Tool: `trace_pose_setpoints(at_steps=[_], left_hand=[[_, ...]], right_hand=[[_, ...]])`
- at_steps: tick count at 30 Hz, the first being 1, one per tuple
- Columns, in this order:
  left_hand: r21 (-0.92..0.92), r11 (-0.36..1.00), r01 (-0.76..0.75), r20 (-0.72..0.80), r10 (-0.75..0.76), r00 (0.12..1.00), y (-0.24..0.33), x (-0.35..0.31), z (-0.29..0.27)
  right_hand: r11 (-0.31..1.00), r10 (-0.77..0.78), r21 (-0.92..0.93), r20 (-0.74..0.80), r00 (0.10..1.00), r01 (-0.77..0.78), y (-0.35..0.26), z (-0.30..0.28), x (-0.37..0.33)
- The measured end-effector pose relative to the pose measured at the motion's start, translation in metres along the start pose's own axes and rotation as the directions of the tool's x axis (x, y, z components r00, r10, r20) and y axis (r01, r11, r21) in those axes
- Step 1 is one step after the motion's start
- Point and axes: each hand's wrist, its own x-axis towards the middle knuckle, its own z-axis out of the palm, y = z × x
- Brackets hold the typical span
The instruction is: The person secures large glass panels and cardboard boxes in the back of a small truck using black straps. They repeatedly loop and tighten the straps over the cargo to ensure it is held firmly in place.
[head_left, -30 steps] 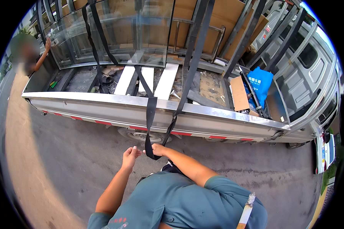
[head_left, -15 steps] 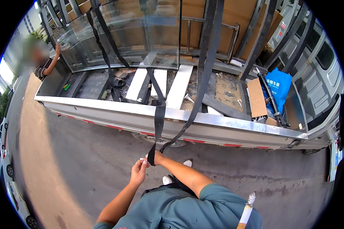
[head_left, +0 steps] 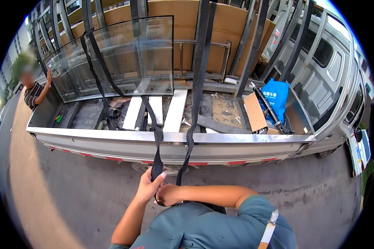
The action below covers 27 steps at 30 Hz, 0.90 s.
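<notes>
Close to my body, my left hand (head_left: 148, 185) is closed around a black webbing strap (head_left: 157, 151), thumb pressed on it. My right hand (head_left: 168, 195) sits just below, fingers curled at the strap's lower end; its fingertips are partly hidden. From my hands the strap climbs over the truck's side board (head_left: 232, 139) toward a tall glass pane (head_left: 160, 58). A second length (head_left: 188, 153) hangs down beside it from an upright post and passes behind my right forearm. The pane stands upright in the bed, leaning against the metal rack, with straps across it.
At the far left a person (head_left: 36, 93) has a raised hand at the pane's edge. White boards (head_left: 177, 110), a cardboard box (head_left: 254, 112), a black tube-like tool (head_left: 268, 106) and a blue bag (head_left: 277, 93) lie in the bed. A lit cigarette (head_left: 269, 230) shows at lower right.
Both hands have drawn the strap down and nearer my body. My left hand now wraps the strap higher up, above my right. The view has shifted, with the truck appearing further left.
</notes>
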Motion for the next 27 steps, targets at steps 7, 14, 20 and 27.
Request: trace_pose_setpoints(at_steps=[7,14,20,27], left_hand=[[-0.232,0.894,-0.382,-0.284,0.313,0.906,0.046,-0.026,-0.064],[-0.341,0.790,-0.510,-0.424,0.355,0.833,0.059,-0.001,-0.088],[-0.273,0.793,-0.544,-0.421,0.410,0.809,0.066,0.038,-0.065],[-0.276,0.828,-0.488,-0.369,0.377,0.850,0.064,0.108,0.000]], right_hand=[[0.979,0.204,0.050,-0.280,0.938,-0.198,0.052,-0.098,-0.178],[0.665,0.321,-0.377,-0.636,0.702,-0.645,0.142,-0.245,-0.344],[0.131,-0.118,-0.189,-0.978,0.174,-0.973,0.212,-0.383,-0.490],[0.633,0.296,0.284,-0.948,-0.114,-0.720,0.316,-0.414,-0.546]])
